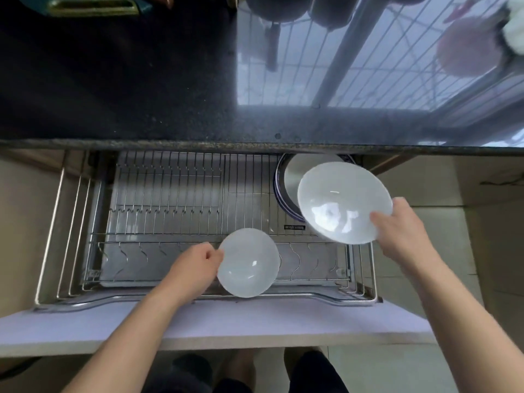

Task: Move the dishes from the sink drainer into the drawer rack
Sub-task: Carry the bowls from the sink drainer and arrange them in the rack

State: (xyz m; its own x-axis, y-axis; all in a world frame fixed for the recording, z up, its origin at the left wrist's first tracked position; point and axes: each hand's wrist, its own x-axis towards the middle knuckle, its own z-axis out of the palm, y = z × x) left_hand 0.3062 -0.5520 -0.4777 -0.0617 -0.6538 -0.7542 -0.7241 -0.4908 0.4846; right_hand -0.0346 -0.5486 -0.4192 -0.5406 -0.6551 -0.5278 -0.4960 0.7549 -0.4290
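The steel wire drawer rack (170, 194) is pulled out below the dark countertop. My left hand (195, 268) grips the left rim of a small white bowl (249, 263), held over the rack's front row. My right hand (402, 225) holds a larger white bowl (340, 199) by its right rim, tilted above the rack's right side. Behind that bowl a blue-rimmed plate (279, 194) and a steel dish (292, 177) stand at the rack's back right, partly hidden.
The dark speckled countertop (127, 95) overhangs the back of the drawer. The white drawer front (212, 321) lies nearest me. Window bars and hanging pans reflect in the counter's glossy right part (368, 66). My feet stand on the tiled floor below.
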